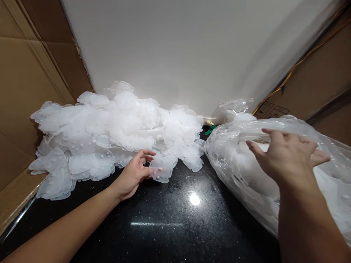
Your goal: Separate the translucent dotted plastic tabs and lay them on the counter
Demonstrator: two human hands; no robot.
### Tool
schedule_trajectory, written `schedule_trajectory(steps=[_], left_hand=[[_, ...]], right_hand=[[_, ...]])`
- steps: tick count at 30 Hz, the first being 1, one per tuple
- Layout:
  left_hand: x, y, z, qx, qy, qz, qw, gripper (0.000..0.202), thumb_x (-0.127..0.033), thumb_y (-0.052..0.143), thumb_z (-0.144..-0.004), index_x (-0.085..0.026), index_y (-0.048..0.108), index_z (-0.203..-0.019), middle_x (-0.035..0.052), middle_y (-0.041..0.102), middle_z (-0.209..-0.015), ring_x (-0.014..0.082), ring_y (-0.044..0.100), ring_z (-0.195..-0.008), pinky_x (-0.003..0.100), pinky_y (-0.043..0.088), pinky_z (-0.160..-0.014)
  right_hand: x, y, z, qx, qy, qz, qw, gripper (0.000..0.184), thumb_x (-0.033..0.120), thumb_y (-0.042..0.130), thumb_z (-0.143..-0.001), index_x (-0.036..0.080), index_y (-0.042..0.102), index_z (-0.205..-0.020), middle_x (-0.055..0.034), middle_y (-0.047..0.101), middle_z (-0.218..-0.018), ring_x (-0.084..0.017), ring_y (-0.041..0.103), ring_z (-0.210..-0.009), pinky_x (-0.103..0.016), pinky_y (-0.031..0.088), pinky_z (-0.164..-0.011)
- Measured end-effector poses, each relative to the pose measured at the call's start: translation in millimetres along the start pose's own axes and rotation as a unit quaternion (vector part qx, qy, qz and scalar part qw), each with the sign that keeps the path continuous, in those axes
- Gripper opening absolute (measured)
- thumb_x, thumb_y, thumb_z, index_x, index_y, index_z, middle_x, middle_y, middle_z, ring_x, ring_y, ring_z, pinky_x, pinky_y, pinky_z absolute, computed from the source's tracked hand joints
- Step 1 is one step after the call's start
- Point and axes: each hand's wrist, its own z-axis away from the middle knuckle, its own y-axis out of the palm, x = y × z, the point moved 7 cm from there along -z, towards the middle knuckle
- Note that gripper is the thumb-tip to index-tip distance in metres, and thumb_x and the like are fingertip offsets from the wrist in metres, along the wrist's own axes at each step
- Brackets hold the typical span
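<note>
Between the thumb and fingers of my left hand is a translucent plastic sheet, thin and square with rounded corners, small slots and little round studs. It is held at the front of a big heap of similar milky sheets. My right hand is spread, palm down, over a large clear plastic bag on the right. White pieces fill the bag. I cannot tell whether the right hand touches the bag.
Everything lies on a glossy black speckled countertop against a white wall. Cardboard stands at the left, and a cardboard box with a yellow cord at the right. A small green item sits between heap and bag.
</note>
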Motion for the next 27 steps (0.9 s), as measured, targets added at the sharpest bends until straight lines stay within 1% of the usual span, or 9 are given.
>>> schedule_trajectory(steps=[2, 5, 8, 12, 16, 18, 22, 24, 27], left_hand=[[0, 1.8, 2, 0.013, -0.007, 0.0, 1.0, 0.049, -0.017, 0.076, -0.066, -0.026, 0.057, -0.11, 0.0026, 0.053, -0.107, 0.013, 0.063, -0.081, 0.021, 0.045, -0.062], [0, 3.1, 3, 0.024, -0.024, -0.005, 0.999, 0.051, -0.019, 0.076, -0.067, -0.027, 0.058, -0.114, 0.0061, 0.056, -0.117, 0.0168, 0.065, -0.089, 0.024, 0.046, -0.066], [1, 5.0, 3, 0.037, -0.033, 0.007, 0.999, 0.052, -0.017, 0.076, -0.066, -0.026, 0.059, -0.114, 0.0075, 0.058, -0.119, 0.0184, 0.065, -0.09, 0.025, 0.047, -0.068], [6, 10.0, 3, 0.07, -0.038, 0.01, 0.997, 0.054, -0.015, 0.069, -0.068, -0.025, 0.056, -0.119, 0.0068, 0.062, -0.117, 0.0143, 0.063, -0.08, 0.027, 0.048, -0.071], [-7, -0.4, -3, 0.03, 0.076, -0.184, 0.98, 0.042, -0.024, 0.064, -0.079, -0.025, 0.055, -0.12, 0.0056, 0.063, -0.104, 0.021, 0.062, -0.09, 0.035, 0.049, -0.082], [-29, -10.3, -4, -0.045, 0.209, -0.356, 0.91, 0.028, -0.023, 0.063, -0.082, -0.024, 0.063, -0.11, 0.005, 0.06, -0.098, 0.024, 0.059, -0.095, 0.039, 0.047, -0.088], [-56, -26.4, -3, -0.164, 0.359, -0.576, 0.716, 0.025, -0.013, 0.063, -0.081, -0.022, 0.069, -0.103, 0.0098, 0.054, -0.106, 0.0313, 0.046, -0.109, 0.047, 0.041, -0.095], [-59, -34.7, -9, -0.189, 0.359, -0.629, 0.663, 0.03, -0.01, 0.067, -0.078, -0.024, 0.07, -0.104, 0.011, 0.052, -0.113, 0.0326, 0.043, -0.11, 0.05, 0.039, -0.095], [-58, -39.8, -15, -0.187, 0.352, -0.667, 0.63, 0.036, -0.006, 0.068, -0.077, -0.026, 0.069, -0.107, 0.0109, 0.053, -0.115, 0.0316, 0.045, -0.108, 0.047, 0.041, -0.091]], right_hand=[[16, -5, 9, -0.04, -0.003, -0.04, 0.998, 0.041, 0.043, 0.051, -0.086, 0.017, 0.062, -0.116, -0.0238, 0.059, -0.125, -0.047, 0.041, -0.122, -0.07, 0.031, -0.089], [73, -2, 34, 0.018, -0.16, -0.18, 0.97, 0.029, 0.033, 0.053, -0.089, 0.019, 0.064, -0.111, -0.0169, 0.067, -0.11, -0.037, 0.057, -0.11, -0.062, 0.038, -0.095], [133, 12, 78, 0.181, -0.322, -0.315, 0.874, 0.038, 0.025, 0.057, -0.09, 0.025, 0.057, -0.128, -0.0123, 0.063, -0.127, -0.029, 0.059, -0.116, -0.05, 0.046, -0.097], [181, 17, 131, 0.295, -0.462, -0.395, 0.738, 0.056, 0.013, 0.054, -0.09, 0.03, 0.046, -0.142, -0.0057, 0.045, -0.151, -0.026, 0.034, -0.143, -0.05, 0.032, -0.113], [185, 31, 132, 0.392, -0.3, -0.525, 0.693, 0.034, 0.021, 0.042, -0.099, 0.028, 0.063, -0.125, -0.0049, 0.064, -0.131, -0.022, 0.055, -0.126, -0.044, 0.039, -0.108], [178, 46, 131, 0.459, -0.151, -0.596, 0.641, 0.028, 0.03, 0.048, -0.097, 0.024, 0.067, -0.116, -0.0061, 0.07, -0.118, -0.021, 0.064, -0.111, -0.04, 0.046, -0.101], [169, 72, 143, 0.573, 0.085, -0.67, 0.463, 0.03, 0.042, 0.064, -0.087, 0.019, 0.069, -0.104, -0.0085, 0.073, -0.103, -0.019, 0.069, -0.091, -0.037, 0.052, -0.091], [165, 80, 148, 0.595, 0.15, -0.671, 0.417, 0.032, 0.046, 0.066, -0.086, 0.016, 0.069, -0.1, -0.01, 0.073, -0.096, -0.018, 0.07, -0.085, -0.036, 0.053, -0.088], [163, 85, 149, 0.604, 0.196, -0.67, 0.385, 0.037, 0.049, 0.058, -0.091, 0.014, 0.068, -0.098, -0.0118, 0.073, -0.089, -0.019, 0.071, -0.082, -0.035, 0.053, -0.087]])
